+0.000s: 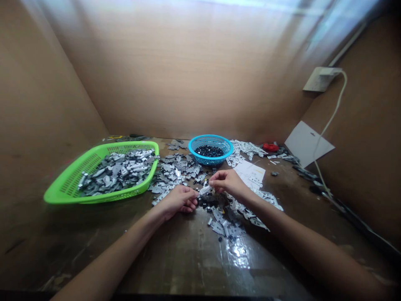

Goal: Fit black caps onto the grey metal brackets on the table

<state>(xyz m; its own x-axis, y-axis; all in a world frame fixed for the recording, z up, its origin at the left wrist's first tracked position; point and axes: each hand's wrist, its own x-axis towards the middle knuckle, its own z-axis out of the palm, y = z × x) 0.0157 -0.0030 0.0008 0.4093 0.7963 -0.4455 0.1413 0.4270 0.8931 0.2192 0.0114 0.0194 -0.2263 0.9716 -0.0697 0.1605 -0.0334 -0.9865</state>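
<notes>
Your left hand (180,200) and right hand (227,182) meet fingertip to fingertip, both curled and pinching one small grey piece (205,190) held between them, just above the table (188,259). Loose grey parts (225,221) lie scattered under and beside your right wrist. Beyond your hands sits a blue basket (206,161) of dark bits; out past your left hand, a green basket (62,182) heaped with similar metal pieces.

2 bare forearms; bare left hand (179,200), right hand (228,182).
</notes>
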